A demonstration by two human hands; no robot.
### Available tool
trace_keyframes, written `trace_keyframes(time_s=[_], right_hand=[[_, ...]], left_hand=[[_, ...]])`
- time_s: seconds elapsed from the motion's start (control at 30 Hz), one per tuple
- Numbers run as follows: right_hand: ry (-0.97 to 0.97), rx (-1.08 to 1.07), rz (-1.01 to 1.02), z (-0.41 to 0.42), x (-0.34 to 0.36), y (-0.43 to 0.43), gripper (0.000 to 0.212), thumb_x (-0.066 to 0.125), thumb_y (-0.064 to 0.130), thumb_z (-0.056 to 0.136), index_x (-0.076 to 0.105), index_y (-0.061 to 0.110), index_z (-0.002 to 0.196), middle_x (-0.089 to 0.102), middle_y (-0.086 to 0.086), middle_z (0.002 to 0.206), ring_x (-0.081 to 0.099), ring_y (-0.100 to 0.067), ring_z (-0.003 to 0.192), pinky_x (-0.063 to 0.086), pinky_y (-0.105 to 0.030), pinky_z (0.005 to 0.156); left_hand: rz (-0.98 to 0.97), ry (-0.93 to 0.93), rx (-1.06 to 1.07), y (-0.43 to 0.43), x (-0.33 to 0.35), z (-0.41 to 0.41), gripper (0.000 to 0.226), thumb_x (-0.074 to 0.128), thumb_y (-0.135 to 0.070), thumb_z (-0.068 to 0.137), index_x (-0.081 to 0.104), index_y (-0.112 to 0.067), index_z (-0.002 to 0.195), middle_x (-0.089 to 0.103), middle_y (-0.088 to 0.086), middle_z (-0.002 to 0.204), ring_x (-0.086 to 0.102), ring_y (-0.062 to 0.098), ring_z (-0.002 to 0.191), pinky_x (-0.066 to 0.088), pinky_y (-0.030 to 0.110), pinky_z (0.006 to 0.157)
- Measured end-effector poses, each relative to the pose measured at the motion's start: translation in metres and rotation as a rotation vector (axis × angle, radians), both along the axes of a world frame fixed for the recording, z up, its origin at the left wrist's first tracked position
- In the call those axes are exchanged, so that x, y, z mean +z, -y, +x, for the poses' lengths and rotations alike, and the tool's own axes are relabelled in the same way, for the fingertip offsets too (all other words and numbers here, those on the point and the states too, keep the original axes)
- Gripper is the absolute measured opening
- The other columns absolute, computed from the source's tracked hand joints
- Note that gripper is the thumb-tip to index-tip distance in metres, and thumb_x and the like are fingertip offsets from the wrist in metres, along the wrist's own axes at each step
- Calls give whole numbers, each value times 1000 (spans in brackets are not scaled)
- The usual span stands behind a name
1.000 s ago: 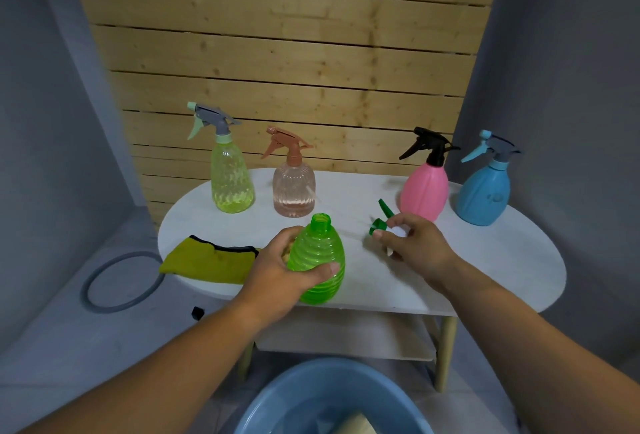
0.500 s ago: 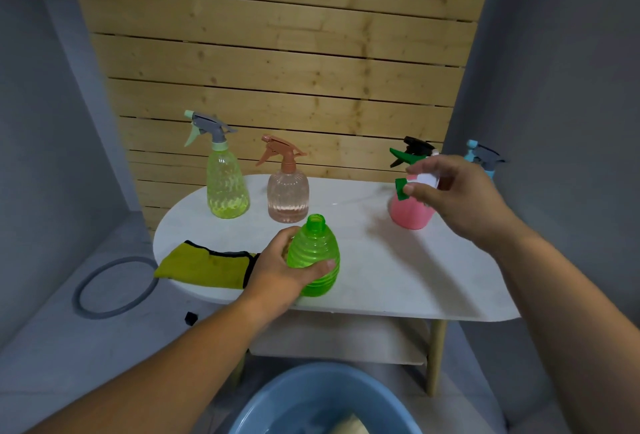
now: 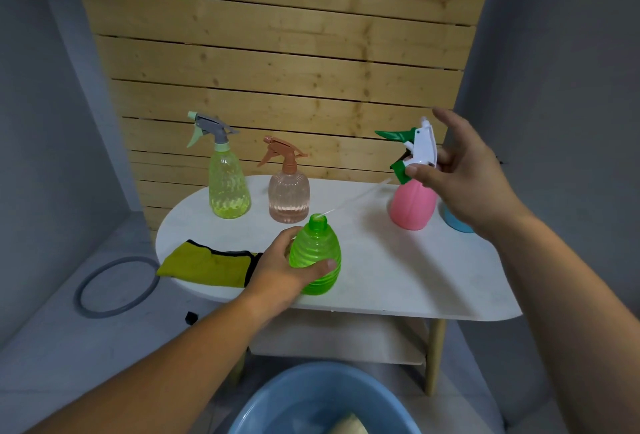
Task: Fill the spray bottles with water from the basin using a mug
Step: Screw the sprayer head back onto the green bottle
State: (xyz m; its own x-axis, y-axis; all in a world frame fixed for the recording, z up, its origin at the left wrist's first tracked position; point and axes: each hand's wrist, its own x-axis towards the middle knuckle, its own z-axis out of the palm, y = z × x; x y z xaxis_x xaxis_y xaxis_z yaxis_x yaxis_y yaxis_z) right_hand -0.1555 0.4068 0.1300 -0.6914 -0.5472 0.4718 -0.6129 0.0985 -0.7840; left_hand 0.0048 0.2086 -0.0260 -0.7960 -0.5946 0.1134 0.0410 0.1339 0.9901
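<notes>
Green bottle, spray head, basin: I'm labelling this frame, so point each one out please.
green bottle (image 3: 315, 246), head view, ribbed body
spray head (image 3: 425, 146), head view, white housing
basin (image 3: 322, 374), head view, far blue wall

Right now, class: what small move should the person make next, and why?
Probably set the spray head down on the table: the right hand holds it, its dip tube ending at the mouth of the green bottle, which the left hand grips.
</notes>
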Motion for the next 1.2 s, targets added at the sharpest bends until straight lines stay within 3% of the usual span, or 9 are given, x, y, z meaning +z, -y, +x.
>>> trace_keyframes(time_s=[0.1, 0.17, 0.3, 0.43, 0.57, 0.7, 0.93, 1.03, 1.2], right_hand=[[-2, -13, -19, -1, 3, -1, 73, 80, 17, 82, 44, 41, 140, 73, -2, 84, 68, -20, 81, 56, -41, 83], [-29, -4, -13, 1, 4, 1, 66, 79, 16, 83, 49, 40, 136, 72, 5, 80, 66, -15, 77, 56, -37, 80], [-66, 45, -37, 11, 2, 11, 64, 78, 16, 85, 49, 43, 135, 69, -16, 94, 65, -34, 92, 55, -48, 89], [-90, 63, -105, 22, 1, 26, 61, 76, 14, 85, 51, 42, 134, 71, -12, 94, 65, -32, 93, 54, -40, 84], [-66, 119, -146, 25, 0, 40, 54, 76, 11, 85, 58, 32, 131, 75, 2, 97, 71, -18, 94, 57, -31, 86], [-12, 202, -68, 35, -18, 68, 49, 75, 7, 84, 60, 35, 120, 73, 9, 95, 68, -1, 86, 51, -18, 78], [-55, 242, 150, 42, -58, 92, 48, 70, 11, 87, 60, 34, 128, 71, 9, 115, 65, -8, 106, 54, -36, 95], [-94, 269, 180, 42, -62, 90, 54, 67, 9, 90, 56, 35, 136, 66, 17, 121, 61, -2, 108, 50, -27, 97], [-119, 284, 212, 46, -66, 83, 73, 68, -1, 87, 47, 48, 137, 52, 50, 113, 58, 16, 99, 43, -3, 83]], left_hand=[[-7, 3, -8, 1, -1, 1, 55, 93, -17, 71, 65, -25, 117, 77, -4, 102, 73, 9, 91, 58, 23, 81], [-17, 3, -7, 1, -1, 1, 55, 93, -19, 71, 66, -26, 117, 77, -4, 102, 73, 8, 91, 57, 20, 80], [-28, 9, -2, 1, -1, 0, 55, 93, -20, 71, 66, -25, 119, 77, -4, 103, 73, 9, 93, 58, 22, 83], [-23, 3, -7, 1, -1, 1, 52, 92, -19, 73, 66, -28, 117, 77, -7, 101, 73, 6, 92, 56, 18, 79], [-19, 3, -13, 0, 0, 1, 51, 92, -18, 73, 67, -29, 116, 77, -7, 101, 73, 8, 93, 57, 21, 82], [-11, -5, -21, -1, 1, 1, 52, 92, -17, 73, 66, -28, 118, 77, -5, 103, 73, 10, 95, 57, 20, 82], [-57, 11, -45, 1, 2, 2, 61, 89, -42, 63, 65, -37, 119, 76, -13, 106, 71, 7, 100, 56, 32, 92], [-69, 17, -73, 3, 1, 4, 62, 94, -27, 70, 63, -37, 123, 75, -17, 108, 70, 1, 101, 55, 27, 93], [-59, 9, -107, 6, -3, 4, 62, 90, -14, 76, 61, -38, 125, 75, -18, 108, 69, 0, 101, 55, 21, 91]])
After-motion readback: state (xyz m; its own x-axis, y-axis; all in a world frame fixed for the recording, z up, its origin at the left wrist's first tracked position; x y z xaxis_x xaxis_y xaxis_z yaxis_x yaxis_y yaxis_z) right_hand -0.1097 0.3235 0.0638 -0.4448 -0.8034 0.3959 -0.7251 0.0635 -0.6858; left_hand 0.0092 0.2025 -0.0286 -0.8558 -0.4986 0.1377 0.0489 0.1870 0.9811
